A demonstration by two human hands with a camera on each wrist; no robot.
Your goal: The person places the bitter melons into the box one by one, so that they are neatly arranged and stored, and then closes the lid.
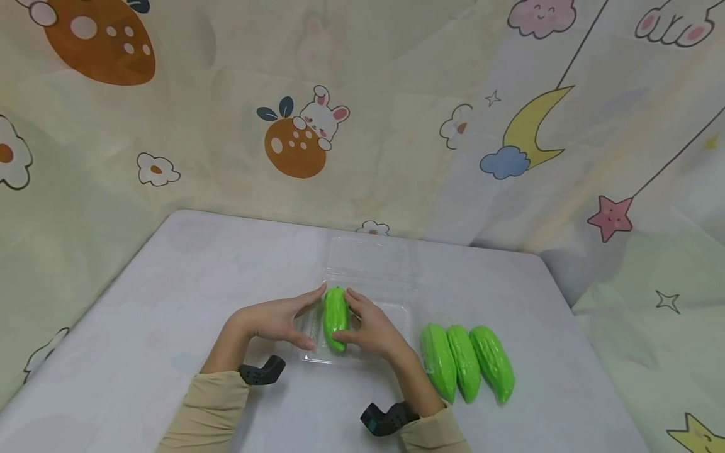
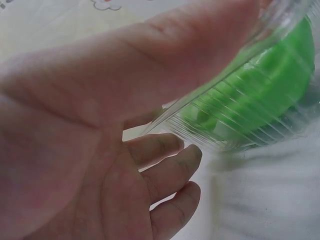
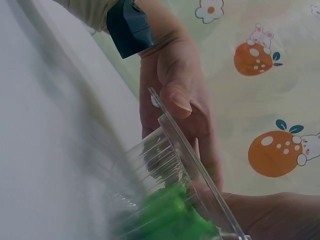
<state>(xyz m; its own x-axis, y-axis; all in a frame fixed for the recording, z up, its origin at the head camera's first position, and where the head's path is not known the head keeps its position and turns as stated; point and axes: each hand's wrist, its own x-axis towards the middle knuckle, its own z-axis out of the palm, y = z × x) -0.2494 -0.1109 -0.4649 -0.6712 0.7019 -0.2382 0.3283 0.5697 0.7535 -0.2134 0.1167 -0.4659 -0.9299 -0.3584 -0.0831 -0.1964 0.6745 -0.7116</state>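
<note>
A clear plastic clamshell box (image 1: 408, 321) sits on the table with its lid (image 1: 370, 255) folded back. One bumpy green bitter melon (image 1: 335, 314) lies lengthwise in its left part. My right hand (image 1: 370, 327) holds this melon, thumb near its lower end and fingers along its upper right side. At the box's left side is my left hand (image 1: 274, 319), thumb and fingers spread apart along the rim. From the left wrist, the melon (image 2: 265, 85) shows through the ribbed wall. In the right wrist view, the left thumb lies right at the box rim (image 3: 192, 157).
Three more green bitter melons (image 1: 466, 363) lie side by side on the white table (image 1: 187, 302), right of the box and close to my right forearm. A cartoon-printed cloth (image 1: 385, 126) hangs behind the table. Black wrist cameras (image 1: 263, 371) are on both forearms.
</note>
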